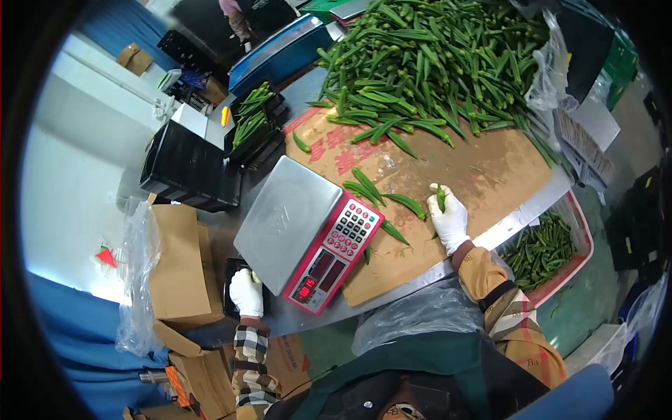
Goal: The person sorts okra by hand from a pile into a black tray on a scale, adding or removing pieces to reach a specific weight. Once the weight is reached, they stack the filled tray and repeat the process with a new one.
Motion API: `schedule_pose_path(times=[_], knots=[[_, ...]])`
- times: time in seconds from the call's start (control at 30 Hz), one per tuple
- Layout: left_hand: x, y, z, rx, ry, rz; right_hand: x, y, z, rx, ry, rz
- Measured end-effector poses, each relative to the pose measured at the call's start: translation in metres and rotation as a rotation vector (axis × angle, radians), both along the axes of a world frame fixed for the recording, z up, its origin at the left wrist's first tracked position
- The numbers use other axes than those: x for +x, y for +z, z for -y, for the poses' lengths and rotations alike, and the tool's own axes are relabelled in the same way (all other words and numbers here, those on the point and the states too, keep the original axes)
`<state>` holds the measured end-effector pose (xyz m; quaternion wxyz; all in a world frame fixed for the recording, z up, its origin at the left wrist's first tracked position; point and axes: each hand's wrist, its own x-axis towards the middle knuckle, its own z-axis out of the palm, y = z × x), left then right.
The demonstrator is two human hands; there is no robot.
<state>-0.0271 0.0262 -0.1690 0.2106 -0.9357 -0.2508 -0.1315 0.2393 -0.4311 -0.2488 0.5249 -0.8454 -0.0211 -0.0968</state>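
Observation:
My right hand (pixel 449 218), in a white glove, is closed around a green okra pod (pixel 440 199) above the cardboard-covered table. Several loose okra pods (pixel 365 185) lie between it and the red scale (pixel 297 234), whose metal plate is bare. The scale's lit display reads about -0.015. Left of the scale, my left hand (pixel 247 292), also gloved in white, is over a small black tray (pixel 229 285). Its fingers are curled down at the tray; what they hold, if anything, is hidden. A large okra heap (pixel 434 63) covers the table's far side.
Black trays holding okra (pixel 250 126) stand behind the scale, near a stack of black trays (pixel 192 168). An open cardboard box (pixel 180 259) is at the left. A red-rimmed crate of okra (pixel 584 241) sits below the table's right edge. A brush (pixel 584 143) lies at the right.

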Motion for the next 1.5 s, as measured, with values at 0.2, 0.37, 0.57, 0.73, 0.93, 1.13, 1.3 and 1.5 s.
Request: schedule_pose_path(times=[0.2, 0.37, 0.57, 0.73, 0.93, 1.13, 1.3, 1.5], knots=[[0.009, 0.045, -0.005, 0.059, 0.05, 0.258, 0.008, -0.01, 0.001, 0.177, 0.053, -0.145], [0.057, 0.103, 0.041, 0.076, -0.241, 0.421, -0.005, 0.042, -0.012, 0.079, 0.181, 0.046], [0.119, 0.112, 0.107, -0.332, -0.389, 0.113, -0.03, 0.035, -0.039, -0.509, 0.671, 0.098], [0.169, 0.13, 0.147, -0.423, -0.503, 0.113, -0.001, 0.019, -0.022, -0.562, 0.556, 0.115], [0.24, 0.125, 0.168, -0.333, -0.726, -0.086, 0.052, 0.048, 0.006, -0.409, 0.377, 0.164], [0.272, 0.123, 0.172, -0.361, -0.684, -0.245, 0.07, 0.033, 0.016, -0.489, 0.343, 0.242], [0.242, 0.131, 0.155, -0.283, -0.674, -0.081, 0.08, 0.032, 0.017, -0.52, 0.328, 0.191], [0.267, 0.14, 0.196, -0.462, -0.77, -0.231, 0.093, 0.035, -0.01, -0.657, 0.442, 0.144]])
